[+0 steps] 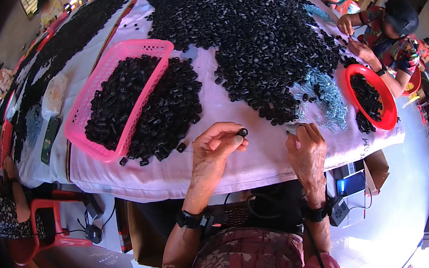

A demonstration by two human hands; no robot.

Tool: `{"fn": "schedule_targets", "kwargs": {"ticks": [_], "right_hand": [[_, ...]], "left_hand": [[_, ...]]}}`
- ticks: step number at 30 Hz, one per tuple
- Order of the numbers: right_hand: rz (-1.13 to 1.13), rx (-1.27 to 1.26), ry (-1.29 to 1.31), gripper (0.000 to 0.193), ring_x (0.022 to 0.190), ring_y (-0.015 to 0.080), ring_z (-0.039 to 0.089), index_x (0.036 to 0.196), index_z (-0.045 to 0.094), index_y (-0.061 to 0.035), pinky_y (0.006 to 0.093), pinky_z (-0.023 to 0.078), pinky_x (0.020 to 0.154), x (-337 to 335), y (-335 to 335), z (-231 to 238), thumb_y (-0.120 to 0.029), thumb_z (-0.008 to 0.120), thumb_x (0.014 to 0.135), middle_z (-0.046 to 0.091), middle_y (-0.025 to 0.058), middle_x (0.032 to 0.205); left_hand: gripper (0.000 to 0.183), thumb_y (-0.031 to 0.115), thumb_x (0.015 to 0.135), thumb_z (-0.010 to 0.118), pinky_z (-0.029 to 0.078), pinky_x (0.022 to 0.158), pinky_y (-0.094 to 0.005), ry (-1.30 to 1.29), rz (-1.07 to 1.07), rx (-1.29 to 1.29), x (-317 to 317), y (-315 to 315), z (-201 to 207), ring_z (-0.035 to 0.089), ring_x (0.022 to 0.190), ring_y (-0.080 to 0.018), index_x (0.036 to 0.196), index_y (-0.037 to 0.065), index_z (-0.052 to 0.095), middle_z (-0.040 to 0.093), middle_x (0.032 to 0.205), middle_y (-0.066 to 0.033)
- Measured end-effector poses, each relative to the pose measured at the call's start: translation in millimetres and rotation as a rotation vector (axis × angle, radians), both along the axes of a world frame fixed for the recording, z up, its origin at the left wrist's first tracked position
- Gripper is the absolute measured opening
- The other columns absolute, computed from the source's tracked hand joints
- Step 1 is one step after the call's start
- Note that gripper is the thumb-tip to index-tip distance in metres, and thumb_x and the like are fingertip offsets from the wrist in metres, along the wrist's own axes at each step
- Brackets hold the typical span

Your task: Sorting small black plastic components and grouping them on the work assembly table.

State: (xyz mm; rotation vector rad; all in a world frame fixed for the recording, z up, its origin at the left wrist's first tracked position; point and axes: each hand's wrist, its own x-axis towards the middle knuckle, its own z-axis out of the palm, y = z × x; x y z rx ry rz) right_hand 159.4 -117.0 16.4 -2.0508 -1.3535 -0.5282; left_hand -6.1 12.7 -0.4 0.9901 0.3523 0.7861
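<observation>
My left hand (215, 150) is over the near part of the cloth-covered table, pinching a small round black cap (243, 132) between thumb and fingers. To its right, my right hand (307, 152) is closed with fingertips curled down, beside the near edge of a heap of small clear bluish pieces (326, 97). Whatever lies between its fingertips is too small or hidden to make out. Beyond both hands spreads a big heap of black caps (257, 48). Left of my left hand, more black caps (171, 112) lie against a pink plastic basket (150, 94) partly filled with them.
A red oval tray (392, 115) of black pieces stands at the right edge, before a co-worker (397, 38) whose hands are raised. Another table with black pieces (70, 41) runs along the left, bearing a dark green phone (50, 140). A red chair (54, 221) is at lower left.
</observation>
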Motion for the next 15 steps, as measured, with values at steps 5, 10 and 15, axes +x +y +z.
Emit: {"fn": "schedule_targets", "kwargs": {"ticks": [5, 10, 15], "right_hand": [[0.138, 0.121, 0.656, 0.007, 0.075, 0.019, 0.066, 0.085, 0.064, 0.0028, 0.0285, 0.051, 0.067, -25.3, 2.5, 21.2, 0.003, 0.064, 0.077, 0.067, 0.0099, 0.084], [0.363, 0.258, 0.922, 0.018, 0.084, 0.0118, 0.066, 0.099, 0.069, 0.0013, 0.0248, 0.052, 0.075, -43.5, 18.9, 31.3, 0.002, 0.064, 0.081, 0.07, 0.0065, 0.092], [0.377, 0.258, 0.812, 0.019, 0.079, 0.0134, 0.065, 0.098, 0.069, 0.0001, 0.0259, 0.052, 0.072, -48.7, 27.3, 27.0, 0.002, 0.067, 0.079, 0.069, 0.0083, 0.09]], "left_hand": [[0.021, -0.001, 0.086, 0.063, 0.053, 0.074, -0.0261, 0.008, -0.045, -0.002, -2.0, 0.0, -1.1, 0.065, 0.082, -0.016, 0.106, -0.002, 0.063, 0.067, 0.097, -0.0099], [0.017, -0.003, 0.086, 0.061, 0.055, 0.075, -0.0282, 0.032, -0.087, 0.012, -0.8, 0.6, -1.2, 0.066, 0.081, -0.0168, 0.103, -0.003, 0.063, 0.067, 0.092, -0.0103], [0.016, -0.004, 0.086, 0.06, 0.055, 0.075, -0.0278, -0.003, -0.103, 0.01, -0.4, 0.4, 1.0, 0.066, 0.081, -0.0168, 0.102, -0.004, 0.062, 0.067, 0.093, -0.0108]]}}
